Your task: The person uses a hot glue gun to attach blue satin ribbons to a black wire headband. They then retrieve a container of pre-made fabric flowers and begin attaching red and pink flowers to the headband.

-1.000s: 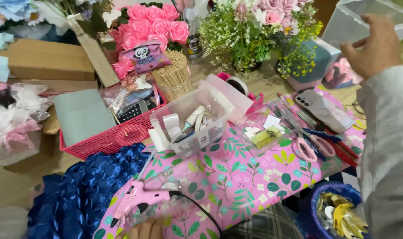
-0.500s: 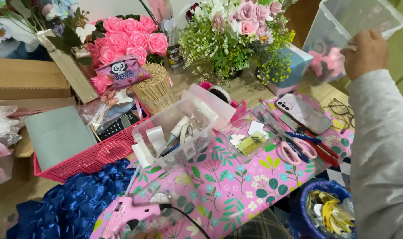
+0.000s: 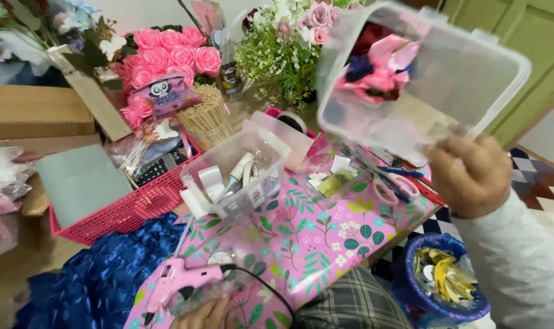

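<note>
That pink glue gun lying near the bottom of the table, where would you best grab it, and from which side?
Grip the pink glue gun by its handle, the thicker end where the black cord leaves it, coming from above. It lies flat on the flowered table cover with its nozzle pointing down-left, so the handle end is the safer part. The left hand already rests just below it.

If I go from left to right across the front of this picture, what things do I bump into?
Blue ruffled fabric → pink glue gun → left hand → plaid cloth → blue tub of scraps → grey sleeve.
</note>
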